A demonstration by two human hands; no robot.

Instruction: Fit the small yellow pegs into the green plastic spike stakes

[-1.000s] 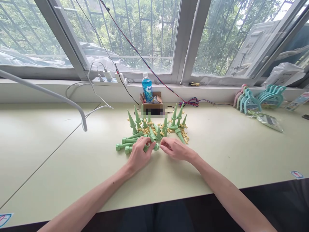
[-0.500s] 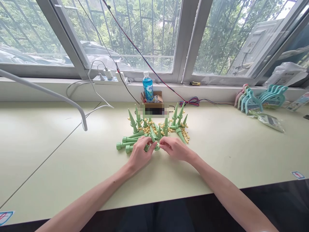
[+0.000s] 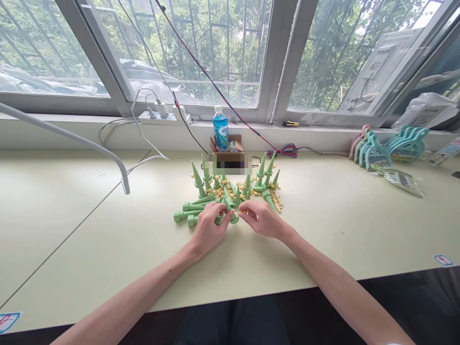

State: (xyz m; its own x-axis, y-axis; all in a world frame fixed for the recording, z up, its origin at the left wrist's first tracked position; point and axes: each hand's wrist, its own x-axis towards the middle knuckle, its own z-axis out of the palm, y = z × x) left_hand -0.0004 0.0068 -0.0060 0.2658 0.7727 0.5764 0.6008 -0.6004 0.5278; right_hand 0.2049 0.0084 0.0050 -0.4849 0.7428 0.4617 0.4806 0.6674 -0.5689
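Observation:
My left hand [image 3: 211, 224] is closed, thumb and fingers pinching a green plastic watering spike [image 3: 235, 219] tilted just above the table. My right hand [image 3: 264, 219] faces it from the right, fingertips pinched on a small yellow valve [image 3: 243, 212] close to the spike's collar. Fingers partly cover the valve, so I cannot tell whether it is seated. Behind both hands, several green spikes [image 3: 269, 170] stand upright with yellow valves in their sides. Loose yellow valves [image 3: 276, 200] are heaped among them. Capped green tubes [image 3: 189, 216] lie beside my left hand.
A blue drink bottle [image 3: 220, 132] and an open cardboard box [image 3: 236, 143] stand behind the pile. Coiled red and blue wire [image 3: 287, 150] lies right of them. Pastel hangers [image 3: 373, 148] sit far right. A white curved bar [image 3: 89, 143] crosses the left side.
My right fingertips have shifted slightly up and to the right, and more of the yellow valve shows. My left hand keeps its hold on the spike.

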